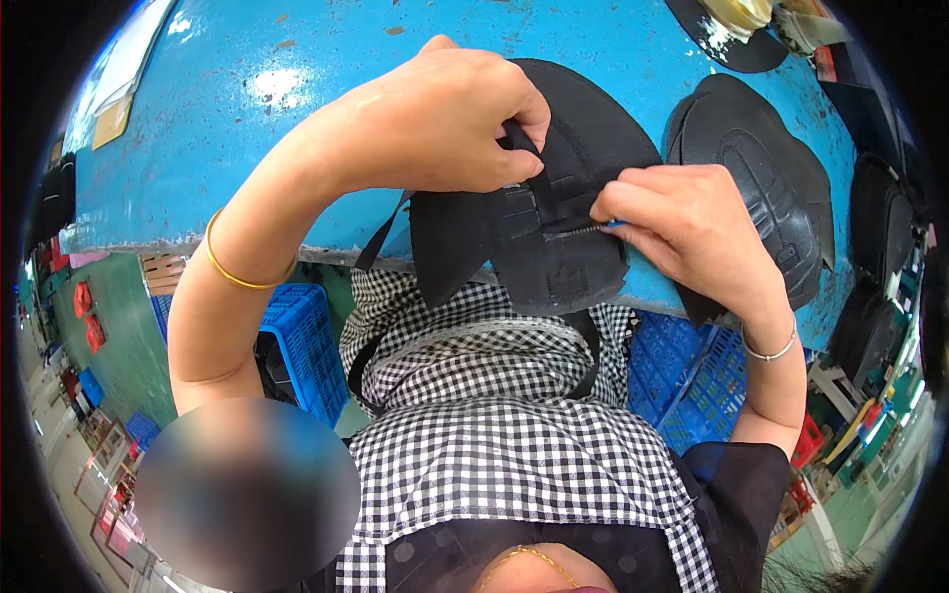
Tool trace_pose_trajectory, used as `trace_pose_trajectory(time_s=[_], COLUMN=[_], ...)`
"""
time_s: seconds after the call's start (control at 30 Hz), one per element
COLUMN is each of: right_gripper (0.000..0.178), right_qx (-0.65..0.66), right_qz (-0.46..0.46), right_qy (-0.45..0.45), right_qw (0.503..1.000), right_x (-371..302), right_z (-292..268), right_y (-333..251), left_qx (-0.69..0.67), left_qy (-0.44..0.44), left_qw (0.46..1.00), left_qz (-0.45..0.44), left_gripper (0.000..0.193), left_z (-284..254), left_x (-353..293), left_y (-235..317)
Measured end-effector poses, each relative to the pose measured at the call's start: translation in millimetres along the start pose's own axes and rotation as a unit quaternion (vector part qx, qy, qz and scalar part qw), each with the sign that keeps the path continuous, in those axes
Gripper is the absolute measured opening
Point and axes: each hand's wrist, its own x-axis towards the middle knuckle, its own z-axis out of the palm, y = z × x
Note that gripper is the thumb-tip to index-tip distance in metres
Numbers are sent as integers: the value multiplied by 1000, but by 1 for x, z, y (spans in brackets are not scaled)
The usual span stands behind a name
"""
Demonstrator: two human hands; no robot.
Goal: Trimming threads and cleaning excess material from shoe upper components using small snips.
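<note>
A black, flat, shaped piece [583, 282] with stitched lines and slots lies at the table's near edge, its lower part hanging a little over it. My left hand [474, 119] is closed in a pinch on a narrow black strap [546, 198] that runs down onto the middle of the piece. With closed fingers, my right hand [692, 222] holds a thin metal tool [578, 232], blue at the fingers. The tool's tip reaches to the strap's lower end at a slot; its exact kind is too small to make out.
More black shaped pieces [756, 188] lie stacked on the blue table [326, 128], right of my right hand. A pale tub [736, 15] stands at the far right on a black sheet. Blue plastic crates [306, 341] stand below the near edge. Papers [124, 64] lie far left.
</note>
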Motion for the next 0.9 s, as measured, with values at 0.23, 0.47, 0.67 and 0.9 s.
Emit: trace_pose_trajectory(time_s=[0.23, 0.47, 0.67, 0.9], right_gripper=[18, 27, 25, 44], right_qx=[-100, -46, -41, -190], right_qz=[32, 50, 106, 58], right_qy=[37, 34, 52, 15], right_qw=[994, 997, 992, 980], right_x=[13, 20, 15, 12], right_z=[5, 5, 3, 36], right_y=[-2, 4, 3, -62], left_qx=[26, -7, -120, -627], left_qy=[3, 31, 83, 135], left_qw=[1000, 998, 988, 765], left_qz=[13, 48, 49, -52], left_gripper=[15, 14, 15, 13], left_z=[0, 4, 3, -21], left_x=[0, 0, -3, -22], left_y=[-2, -9, -19, -27])
